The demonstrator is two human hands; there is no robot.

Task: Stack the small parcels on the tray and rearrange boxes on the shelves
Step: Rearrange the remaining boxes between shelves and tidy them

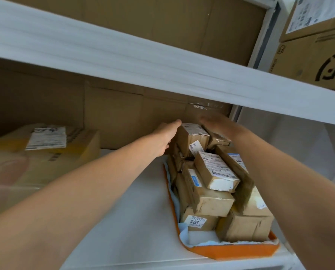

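Brown taped parcels (213,172) piled high on orange tray (237,250), white shelf (123,221).

Single view, head-worn, wide-angle. The camera is close to the shelving and faces forward and down into one bay. The lower shelf (139,211) fills the bottom centre. The upper shelf board (162,69) runs diagonally from upper left to middle right, so the frame is rolled. Forearms enter from both bottom corners, outstretched. The left hand (162,139) and the blurred right hand (215,123) sit near frame centre. The tray (231,252) is lower right, near the lens. Boxes (309,55) in the neighbouring bay are clipped at upper right.
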